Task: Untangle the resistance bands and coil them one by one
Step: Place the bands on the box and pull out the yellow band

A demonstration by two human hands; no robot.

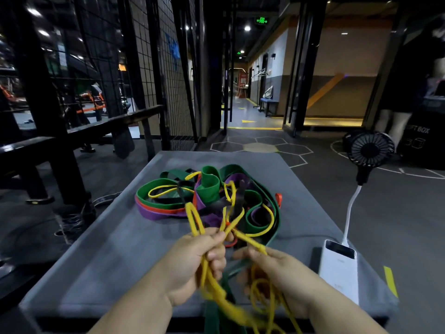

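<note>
Grey counter underneath. Gripping yellow band with left hand and right hand, seemingly half-free of tangle beyond fingers. No coils yet.

Tangled mid-frame, the flat rubber resistance bands, wide green, purple, red and black loops, lie heaped together, and the thin yellow rubber band threads through them, its strands lifted toward bottom centre, gripped by the left hand and right hand.
</note>
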